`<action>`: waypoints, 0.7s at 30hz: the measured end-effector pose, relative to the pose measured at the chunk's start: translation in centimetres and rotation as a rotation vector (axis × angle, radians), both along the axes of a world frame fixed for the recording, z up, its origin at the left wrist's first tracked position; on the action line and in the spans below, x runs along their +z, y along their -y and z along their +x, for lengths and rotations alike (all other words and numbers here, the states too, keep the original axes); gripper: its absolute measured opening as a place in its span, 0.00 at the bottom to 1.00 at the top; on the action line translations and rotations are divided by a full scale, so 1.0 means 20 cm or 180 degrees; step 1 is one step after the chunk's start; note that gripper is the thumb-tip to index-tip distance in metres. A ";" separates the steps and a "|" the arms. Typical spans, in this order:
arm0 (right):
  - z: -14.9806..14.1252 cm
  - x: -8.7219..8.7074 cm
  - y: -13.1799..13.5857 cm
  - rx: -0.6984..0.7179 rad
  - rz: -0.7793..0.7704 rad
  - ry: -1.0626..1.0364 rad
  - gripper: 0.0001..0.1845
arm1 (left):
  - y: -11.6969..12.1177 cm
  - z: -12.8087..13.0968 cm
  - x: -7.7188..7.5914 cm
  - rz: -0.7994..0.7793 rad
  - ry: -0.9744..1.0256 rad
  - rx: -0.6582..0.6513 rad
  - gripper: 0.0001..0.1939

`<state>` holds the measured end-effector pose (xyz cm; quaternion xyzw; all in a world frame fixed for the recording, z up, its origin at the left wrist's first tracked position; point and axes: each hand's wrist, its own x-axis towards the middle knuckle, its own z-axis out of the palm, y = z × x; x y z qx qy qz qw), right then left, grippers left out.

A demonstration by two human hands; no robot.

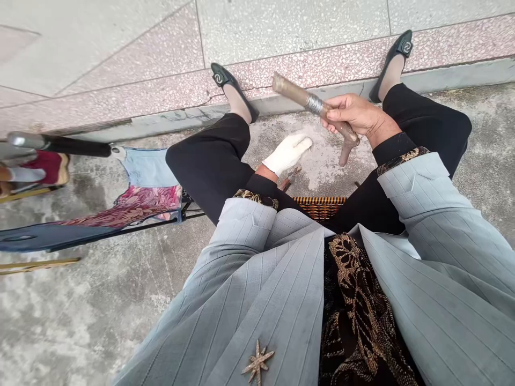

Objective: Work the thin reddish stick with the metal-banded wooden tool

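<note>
My bare right hand (354, 115) is closed round a brown wooden stick (295, 94), thumb on top. Silvery wire (315, 103) is wound round the stick just beyond my fingertips, and its lower end has a short, bent, branch-like stub. The stick is raised and slants up to the left. Lower and to the left is my left hand (287, 153) in a white glove. Its fingers are drawn together, and whatever may be in them is hidden. Reddish-brown pieces of wood (286, 185) show just below that hand, partly covered by my sleeve and leg.
Between my thighs is the edge of a woven wicker seat or basket (319, 206). A folding chair (148, 201) with patterned fabric stands at left, near another person's shoe (52, 169). A low concrete step (281, 102) runs across in front, under my feet.
</note>
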<state>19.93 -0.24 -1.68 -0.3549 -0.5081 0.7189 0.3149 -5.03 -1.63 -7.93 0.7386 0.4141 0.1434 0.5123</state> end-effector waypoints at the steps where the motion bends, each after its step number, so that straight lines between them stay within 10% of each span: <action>1: -0.02 -0.01 0.00 -0.0228 -0.0053 0.0059 0.23 | 0.00 0.01 0.00 -0.0012 0.0023 -0.0087 0.30; 6: -0.06 -0.06 -0.02 -0.0958 -0.0129 0.1322 0.13 | 0.03 0.04 0.02 0.0145 -0.0327 -0.0643 0.22; 12: -0.04 -0.12 -0.04 -0.0292 0.0654 0.3488 0.10 | 0.03 0.04 0.07 0.0477 -0.0727 -0.0703 0.20; 21: -0.01 -0.17 -0.04 0.0227 0.0966 0.3931 0.13 | 0.04 0.08 0.11 0.0578 -0.1186 -0.0948 0.22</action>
